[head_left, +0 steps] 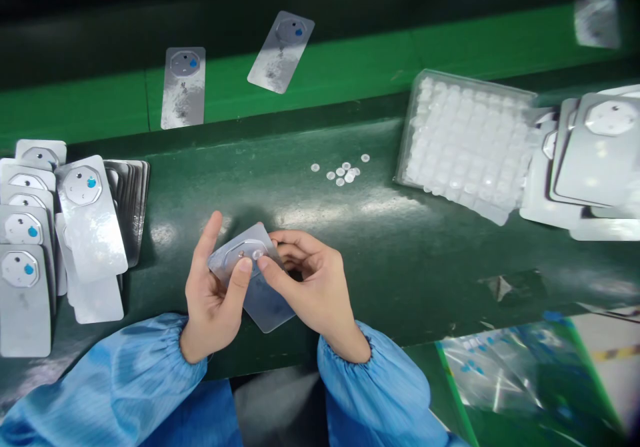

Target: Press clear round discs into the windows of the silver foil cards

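Observation:
A grey rectangular plate (270,300) with an octagonal raised area is held tilted above the green table. My left hand (217,300) grips its left side, thumb on the octagon and index finger stretched out. On the plate's right side is my right hand (313,287), its thumb pressing at a small clear disc (258,255) on the octagon and its other fingers behind the plate. Beyond my hands lies a loose group of several small clear discs (349,176) on the table.
Stacked plates (93,227), some with blue dots, stand at the left. At the right are a clear tray (413,133) full of white pieces and more plates (595,153). Two plates (183,93) (281,53) lie on the bright green strip. A plastic bag (500,373) lies lower right.

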`<state>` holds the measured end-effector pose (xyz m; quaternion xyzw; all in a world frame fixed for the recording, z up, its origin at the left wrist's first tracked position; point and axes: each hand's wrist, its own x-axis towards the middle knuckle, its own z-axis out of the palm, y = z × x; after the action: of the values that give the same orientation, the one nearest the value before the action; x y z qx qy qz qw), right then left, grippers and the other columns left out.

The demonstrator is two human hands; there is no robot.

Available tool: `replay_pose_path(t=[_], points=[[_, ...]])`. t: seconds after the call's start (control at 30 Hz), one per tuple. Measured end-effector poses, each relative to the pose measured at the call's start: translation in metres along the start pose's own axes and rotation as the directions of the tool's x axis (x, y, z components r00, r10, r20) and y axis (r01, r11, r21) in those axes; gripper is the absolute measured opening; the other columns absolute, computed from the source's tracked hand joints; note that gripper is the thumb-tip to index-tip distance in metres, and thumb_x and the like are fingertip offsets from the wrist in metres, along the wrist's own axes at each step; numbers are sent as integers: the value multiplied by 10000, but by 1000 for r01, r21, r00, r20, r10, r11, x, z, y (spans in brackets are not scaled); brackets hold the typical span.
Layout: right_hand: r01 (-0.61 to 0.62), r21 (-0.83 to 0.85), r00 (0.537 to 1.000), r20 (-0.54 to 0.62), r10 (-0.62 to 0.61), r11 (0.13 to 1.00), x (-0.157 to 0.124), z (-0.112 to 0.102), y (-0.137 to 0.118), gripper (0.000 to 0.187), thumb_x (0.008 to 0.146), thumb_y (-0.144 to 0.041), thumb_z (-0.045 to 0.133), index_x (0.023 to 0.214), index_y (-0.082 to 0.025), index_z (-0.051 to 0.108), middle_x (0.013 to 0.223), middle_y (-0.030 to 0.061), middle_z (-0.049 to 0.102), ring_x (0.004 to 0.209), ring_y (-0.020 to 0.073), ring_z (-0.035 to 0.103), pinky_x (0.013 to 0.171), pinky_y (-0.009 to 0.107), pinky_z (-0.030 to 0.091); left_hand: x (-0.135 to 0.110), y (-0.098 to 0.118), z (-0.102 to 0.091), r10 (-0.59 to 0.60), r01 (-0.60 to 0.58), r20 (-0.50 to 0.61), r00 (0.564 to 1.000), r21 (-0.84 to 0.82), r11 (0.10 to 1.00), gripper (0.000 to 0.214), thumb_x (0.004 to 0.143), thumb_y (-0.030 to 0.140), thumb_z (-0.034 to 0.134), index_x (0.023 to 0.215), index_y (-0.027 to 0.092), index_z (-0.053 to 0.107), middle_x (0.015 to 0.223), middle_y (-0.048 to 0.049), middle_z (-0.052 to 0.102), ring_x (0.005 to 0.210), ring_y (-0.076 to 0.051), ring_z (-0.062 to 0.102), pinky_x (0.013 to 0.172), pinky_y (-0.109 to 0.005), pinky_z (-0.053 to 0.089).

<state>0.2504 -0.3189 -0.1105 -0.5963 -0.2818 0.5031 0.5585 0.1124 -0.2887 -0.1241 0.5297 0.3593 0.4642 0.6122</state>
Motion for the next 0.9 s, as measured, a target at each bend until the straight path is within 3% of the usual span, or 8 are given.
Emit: replay_pose_path(t=[0.17, 0.43, 0.6, 0.9], points=[[-11, -29, 1000, 15, 11, 1000, 1, 2, -1, 275, 737, -229, 803, 995, -219, 710, 751, -14, 753, 652, 153, 680, 611, 263, 558, 0, 0, -1, -30, 31, -43, 999, 24, 999, 638, 1006, 166, 637, 1584, 315, 411, 1321, -71, 740, 1107, -157, 751, 958, -258, 626], [-23, -5, 1000, 9, 23, 1000, 1, 1, -3, 228, 775, -305, 805, 967, -220, 716, 734, -3, 757, 637, 161, 688, 590, 270, 563, 0, 0, -1, 2, -1, -20, 1000, 27, 1000, 650, 1009, 162, 625, 1595, 314, 389, 1278, -78, 758, 1016, -158, 772, 911, -290, 646], [-26, 3, 999, 43, 26, 1000, 2, 0, -2, 230, 793, -272, 784, 1005, -213, 718, 767, 1, 765, 648, 154, 687, 600, 262, 550, 0, 0, -2, -23, 24, -28, 999, 19, 1000, 657, 1015, 151, 615, 1600, 333, 377, 1198, -48, 787, 876, -117, 776, 829, -239, 648], [-1, 4, 998, 57, 1, 1000, 1, -3, -2, 248, 823, -270, 767, 1062, -211, 734, 771, 5, 773, 677, 171, 725, 619, 274, 563, 0, 0, -2, -22, 22, -20, 1000, 4, 1000, 671, 1015, 157, 615, 1609, 333, 355, 1240, -68, 773, 955, -146, 777, 817, -245, 651]])
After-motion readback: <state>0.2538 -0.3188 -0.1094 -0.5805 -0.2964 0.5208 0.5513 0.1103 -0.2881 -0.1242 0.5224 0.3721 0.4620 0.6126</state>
